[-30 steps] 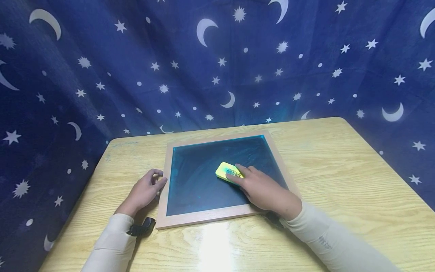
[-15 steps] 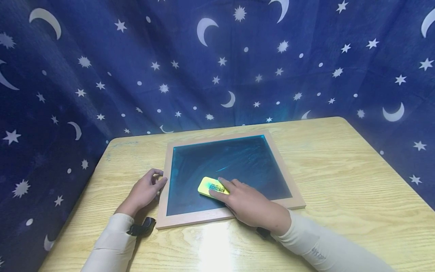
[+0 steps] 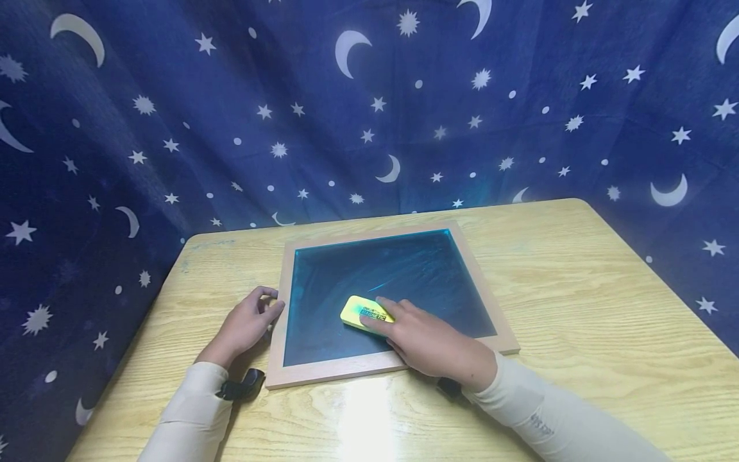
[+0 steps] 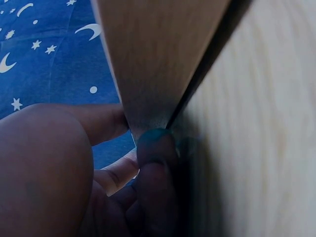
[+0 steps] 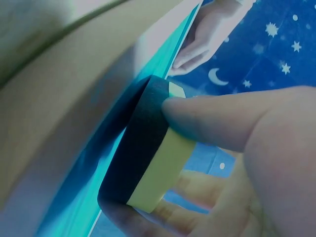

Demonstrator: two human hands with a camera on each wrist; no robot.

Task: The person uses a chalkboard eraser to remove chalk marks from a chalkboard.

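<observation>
A wooden-framed chalkboard point(image 3: 329, 333) lies on the table, its dark surface smeared with bluish chalk. My right hand point(image 3: 427, 340) grips a yellow eraser point(image 3: 360, 311) marked "MAGNETIC" near the board's lower middle. In the right wrist view, thumb and fingers hold opposite sides of the eraser point(image 5: 163, 168), its black felt facing the teal-tinted board. A thin pale streak point(image 3: 378, 287) shows just above the eraser. My left hand point(image 3: 245, 324) holds the board's left edge, fingers bent. Up close, a teal-stained fingertip point(image 4: 155, 140) meets the frame's side point(image 4: 153, 74).
Light wood-grain table point(image 3: 577, 308) extends around the board on every side. Bluish chalk marks point(image 3: 210, 246) stain its far left corner. A dark blue curtain point(image 3: 323, 109) with moons and stars hangs behind and beside it. Each wrist wears a black camera mount point(image 3: 242, 386).
My right hand has drawn the eraser down and left across the board, then slightly back up and right. A pale streak has come into view above it. The left hand stays put.
</observation>
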